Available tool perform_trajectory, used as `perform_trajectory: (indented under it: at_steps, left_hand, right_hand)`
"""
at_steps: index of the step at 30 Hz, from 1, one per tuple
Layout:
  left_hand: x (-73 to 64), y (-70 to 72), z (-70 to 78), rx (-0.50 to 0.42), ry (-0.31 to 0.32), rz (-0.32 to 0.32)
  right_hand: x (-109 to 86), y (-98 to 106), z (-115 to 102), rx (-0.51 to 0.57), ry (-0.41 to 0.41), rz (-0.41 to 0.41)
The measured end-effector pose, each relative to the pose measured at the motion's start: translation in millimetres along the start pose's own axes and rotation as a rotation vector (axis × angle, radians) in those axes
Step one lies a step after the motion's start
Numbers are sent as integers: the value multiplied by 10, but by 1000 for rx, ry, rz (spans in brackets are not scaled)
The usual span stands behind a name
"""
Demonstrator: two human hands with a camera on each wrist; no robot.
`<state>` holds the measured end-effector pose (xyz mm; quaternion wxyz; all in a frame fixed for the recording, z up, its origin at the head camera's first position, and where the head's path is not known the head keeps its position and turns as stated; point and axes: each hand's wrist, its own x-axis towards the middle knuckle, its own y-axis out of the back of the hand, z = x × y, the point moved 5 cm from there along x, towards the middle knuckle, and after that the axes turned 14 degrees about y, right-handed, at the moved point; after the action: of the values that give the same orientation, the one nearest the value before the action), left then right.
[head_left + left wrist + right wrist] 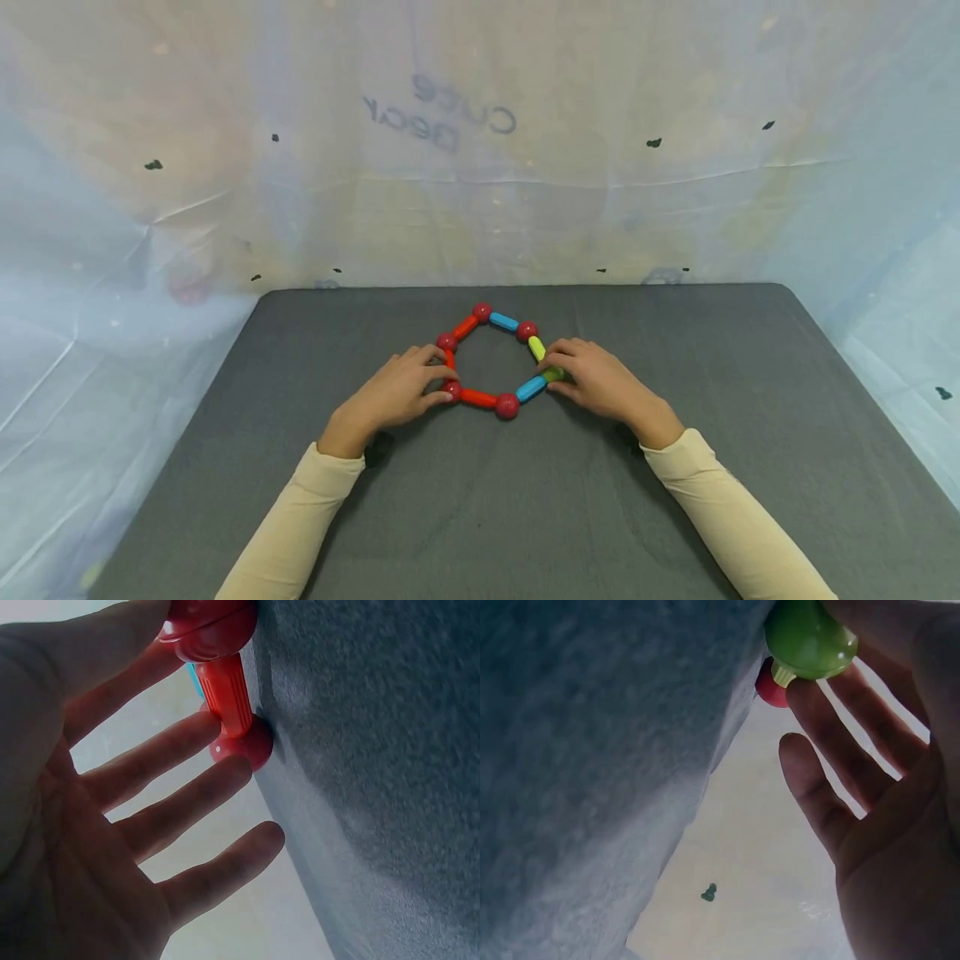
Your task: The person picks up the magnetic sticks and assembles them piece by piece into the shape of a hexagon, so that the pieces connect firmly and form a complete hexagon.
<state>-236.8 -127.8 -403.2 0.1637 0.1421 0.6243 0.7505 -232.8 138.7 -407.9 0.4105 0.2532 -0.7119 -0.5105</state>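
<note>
A six-sided ring of toy rods and balls lies flat on the table. My left hand (401, 387) pinches a red ball (214, 626) at the ring's near left corner between thumb and index finger. Its other fingers reach out along a red rod (225, 694). On the right, my right hand (596, 377) has thumb and fingers about a green ball (810, 637), which they mostly cover in the head view. A yellow-green rod (537, 348) and a blue rod (532, 387) meet at that ball. Another red ball (507, 406) sits at the near corner, between the hands.
The ring's far side has a red ball (482, 312), a second blue rod (504, 321) and one more red ball (527, 332). Beneath is a dark grey table (480, 517). Behind its far edge hangs a pale sheet (480, 225) with dark spots and mirrored writing.
</note>
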Motion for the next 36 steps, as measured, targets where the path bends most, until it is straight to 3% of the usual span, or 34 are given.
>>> perform_trajectory:
  at_steps: [7, 14, 19, 22, 24, 30, 36]
  left_hand:
    - [-23, -16, 137, 15, -91, 9]
    - [-46, -76, 287, 1, -181, -69]
    - [-16, -58, 261, -22, -163, 34]
    - [10, -48, 184, -21, -106, 98]
    - [23, -65, 146, -8, -82, 100]
    - [29, -164, 161, -13, -96, 44]
    - [27, -193, 223, -27, -116, 75]
  right_hand:
    - [-58, 42, 104, 10, -26, 5]
    - [-133, 108, 231, 43, -67, -19]
    - [-139, 193, 271, 156, -98, -54]
    - [-48, 217, 307, 203, -137, -77]
    - [67, 202, 358, 206, -163, -101]
    - [438, 47, 572, 206, -247, -190]
    - [607, -94, 676, 214, -281, -272]
